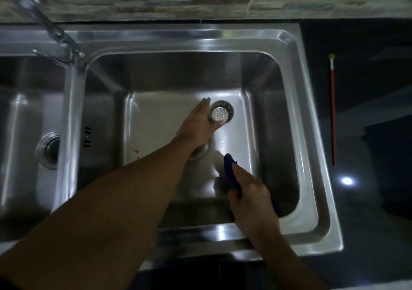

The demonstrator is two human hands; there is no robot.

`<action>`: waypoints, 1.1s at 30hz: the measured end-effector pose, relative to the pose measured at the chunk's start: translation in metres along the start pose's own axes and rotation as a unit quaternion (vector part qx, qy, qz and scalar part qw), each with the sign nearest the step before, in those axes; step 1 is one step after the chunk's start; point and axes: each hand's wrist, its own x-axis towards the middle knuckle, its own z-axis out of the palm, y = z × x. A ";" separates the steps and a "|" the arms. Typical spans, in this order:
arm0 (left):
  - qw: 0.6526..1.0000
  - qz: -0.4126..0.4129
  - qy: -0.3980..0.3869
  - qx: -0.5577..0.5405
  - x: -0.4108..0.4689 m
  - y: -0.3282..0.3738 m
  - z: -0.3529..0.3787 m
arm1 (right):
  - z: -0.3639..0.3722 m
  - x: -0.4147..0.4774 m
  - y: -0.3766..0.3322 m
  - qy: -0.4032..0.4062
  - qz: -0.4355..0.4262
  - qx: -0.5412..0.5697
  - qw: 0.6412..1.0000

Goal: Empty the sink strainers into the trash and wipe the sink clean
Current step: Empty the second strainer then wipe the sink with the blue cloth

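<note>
- The sink is a steel double unit, and both of your grips are down inside its right basin. The basin floor around them looks bare and shiny.
- The dark tabletop lies to the right of your right grip, and a thin red stick rests on it.
- The faucet hangs well up and to the left of your left grip.
- Your left grip is partly closed. Fingers and thumb curve round the side of the strainer and hold it just beyond the open drain, which sits under that wrist.
- Your right grip is closed round a blue cloth, which pokes out ahead of the knuckles, just right of the drain.
- The strainer's perforated bottom looks free of scraps, so I judge the emptying is done for this one and the wiping is in hand.
- Next, I judge, keep the strainer clear while the cloth works around the drain, then lower it level into the opening.
- The left basin's drain lies well left of both grips. I cannot tell whether its strainer is in place.
</note>
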 end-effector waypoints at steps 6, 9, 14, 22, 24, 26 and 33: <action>0.976 0.026 0.017 0.215 -0.079 -0.056 -0.087 | -0.009 0.001 -0.016 -0.048 0.054 0.003 0.997; 0.969 0.031 0.062 0.237 -0.120 -0.085 -0.125 | -0.008 0.004 -0.023 -0.059 0.024 -0.030 0.998; 0.968 -0.035 -0.097 0.227 -0.160 -0.099 -0.113 | 0.006 0.018 -0.035 -0.101 0.008 -0.099 0.990; 0.954 -0.075 -0.139 0.256 -0.151 -0.109 -0.057 | 0.057 0.055 -0.052 -0.091 0.008 -0.087 0.992; 0.951 -0.062 -0.135 0.271 -0.145 -0.107 -0.063 | 0.065 0.063 -0.051 -0.091 0.010 -0.099 0.991; 0.946 -0.037 -0.117 0.299 -0.143 -0.102 -0.081 | 0.073 0.066 -0.051 -0.103 0.003 -0.113 0.988; 0.859 0.209 0.177 0.432 -0.118 -0.092 -0.195 | 0.108 0.075 -0.068 -0.197 -0.126 -0.157 0.960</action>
